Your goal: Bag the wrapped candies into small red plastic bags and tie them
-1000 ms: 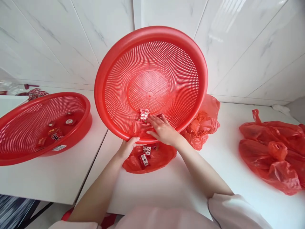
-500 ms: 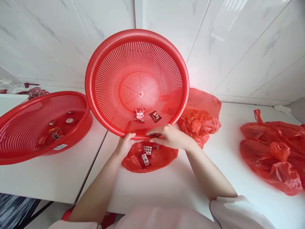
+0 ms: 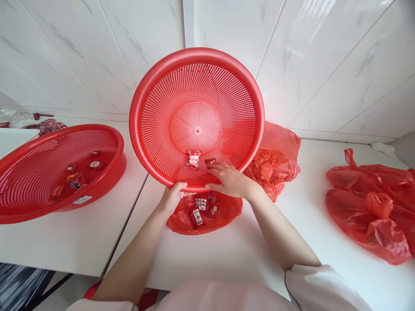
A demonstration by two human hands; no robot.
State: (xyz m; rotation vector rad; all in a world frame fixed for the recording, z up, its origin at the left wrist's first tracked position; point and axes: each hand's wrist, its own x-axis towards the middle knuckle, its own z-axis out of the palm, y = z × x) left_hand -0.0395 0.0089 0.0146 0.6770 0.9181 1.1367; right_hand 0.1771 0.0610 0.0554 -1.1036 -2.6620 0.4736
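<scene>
A red perforated plastic basket (image 3: 197, 116) is tilted towards me above the table. My left hand (image 3: 171, 198) is closed on its lower rim, thumb inside. My right hand (image 3: 230, 179) reaches over the rim with fingers stretched out and apart. Its fingertips are at a dark red packet (image 3: 210, 161), which they partly cover. Left of them, a red snack packet with white lettering (image 3: 193, 159) lies on the basket's lower wall. Beneath the rim is an open red plastic bag (image 3: 223, 220) with several small packets, among them a white-labelled packet (image 3: 197, 217).
On the left stands another red basket (image 3: 106, 190) with several packets in it. A crumpled red bag (image 3: 272, 166) lies behind my right hand, and knotted red bags (image 3: 366, 211) lie at the far right. A tiled wall (image 3: 292, 65) closes off the back.
The basket has shifted slightly right and down. My right hand has moved from above the bag into the basket, onto the dark packet. A small packet now shows in the bag.
</scene>
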